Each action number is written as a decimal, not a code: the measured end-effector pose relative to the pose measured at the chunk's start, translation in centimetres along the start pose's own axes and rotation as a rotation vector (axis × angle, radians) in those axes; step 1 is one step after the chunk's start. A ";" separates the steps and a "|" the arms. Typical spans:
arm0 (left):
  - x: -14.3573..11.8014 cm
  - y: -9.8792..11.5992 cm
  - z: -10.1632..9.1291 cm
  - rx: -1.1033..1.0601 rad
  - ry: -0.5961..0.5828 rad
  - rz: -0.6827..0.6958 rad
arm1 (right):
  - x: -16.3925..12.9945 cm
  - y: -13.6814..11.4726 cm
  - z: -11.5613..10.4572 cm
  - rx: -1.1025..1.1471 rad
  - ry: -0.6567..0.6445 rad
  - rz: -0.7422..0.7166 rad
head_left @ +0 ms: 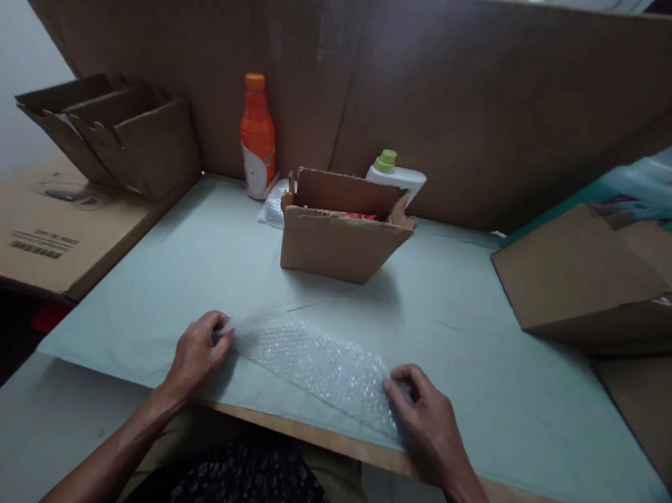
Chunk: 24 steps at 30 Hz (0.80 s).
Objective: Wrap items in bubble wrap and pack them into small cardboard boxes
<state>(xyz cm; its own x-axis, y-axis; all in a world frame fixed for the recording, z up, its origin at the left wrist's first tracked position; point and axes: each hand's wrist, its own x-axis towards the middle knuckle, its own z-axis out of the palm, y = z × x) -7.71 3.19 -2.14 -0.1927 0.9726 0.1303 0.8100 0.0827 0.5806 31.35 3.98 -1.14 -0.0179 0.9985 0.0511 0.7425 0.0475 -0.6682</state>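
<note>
Basically bubble wrap (317, 366) at bench (481, 355) front edge: light, floppy, poppable; left hand (196, 357) & right hand (423, 421) pinch its ends.

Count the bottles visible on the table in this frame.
2: an orange bottle upright at the back wall, and a white bottle with a green cap behind the small open box, partly hidden. Others could sit inside boxes.

No text can be read. The flat carton (44, 229) at far left carries dark printed lines and a round mark, too blurred to make out. The orange bottle (257, 138) has a white label, illegible.
</note>
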 end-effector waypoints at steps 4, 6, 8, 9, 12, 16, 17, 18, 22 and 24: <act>3.5 2.3 -0.5 -0.002 -0.073 0.109 | -5.4 -1.0 0.2 0.271 -0.107 0.115; 5.8 4.6 0.5 0.007 -0.100 0.284 | -8.2 -1.7 1.1 0.372 -0.178 0.183; 7.9 7.4 2.3 0.017 -0.157 0.427 | -10.6 -2.2 2.3 0.429 -0.207 0.221; 8.8 8.8 3.3 0.012 -0.181 0.462 | -11.7 -2.4 2.9 0.439 -0.221 0.229; 10.0 11.8 5.8 0.004 -0.204 0.523 | -13.9 -2.8 4.7 0.467 -0.232 0.234; 6.8 10.4 5.5 -0.058 -0.207 0.674 | -15.3 -3.7 5.7 0.607 -0.204 0.248; 5.1 9.3 4.8 -0.078 -0.261 0.733 | -15.4 -4.0 5.6 0.654 -0.232 0.277; 3.3 8.0 3.8 -0.094 -0.347 0.789 | -15.3 -4.4 5.5 0.707 -0.253 0.316; -4.7 4.3 0.9 -0.101 -0.620 0.873 | -13.4 -6.1 5.1 0.973 -0.174 0.421; -7.7 4.1 1.1 -0.160 -0.595 0.886 | -11.9 -6.9 5.1 1.071 -0.108 0.400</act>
<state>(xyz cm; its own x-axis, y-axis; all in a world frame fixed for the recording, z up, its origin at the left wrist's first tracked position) -2.26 -3.75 -1.62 0.7619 0.6251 0.1694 0.4384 -0.6904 0.5755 23.01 -8.12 -0.95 -0.0049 0.9418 -0.3362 -0.2422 -0.3274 -0.9133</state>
